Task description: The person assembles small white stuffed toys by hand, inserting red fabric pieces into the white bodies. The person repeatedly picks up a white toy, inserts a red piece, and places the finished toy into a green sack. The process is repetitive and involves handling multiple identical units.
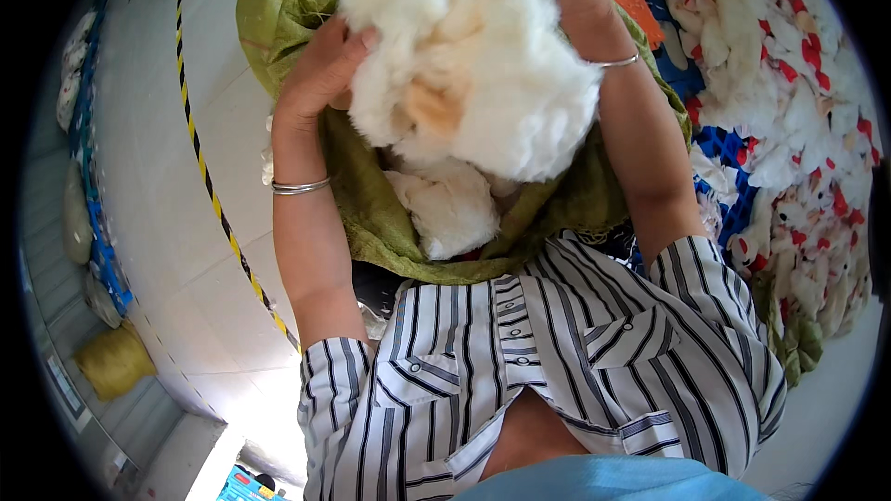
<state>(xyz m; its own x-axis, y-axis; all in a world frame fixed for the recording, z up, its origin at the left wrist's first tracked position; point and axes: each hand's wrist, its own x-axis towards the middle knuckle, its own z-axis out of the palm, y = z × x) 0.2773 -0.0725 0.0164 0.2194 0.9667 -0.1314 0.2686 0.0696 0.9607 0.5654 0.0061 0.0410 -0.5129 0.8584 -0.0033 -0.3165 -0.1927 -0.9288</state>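
The person wears a short-sleeved shirt of white cloth with dark vertical stripes, buttoned down the front, with a flapped chest pocket on either side of the button row and the sleeves ending above the elbows. Below the shirt's hem shows a light blue garment. Above the shirt, the left wrist carries paired thin silver bangles, and the right wrist a single thin silver bangle.

Pale floor carries a green sack and plush heap.
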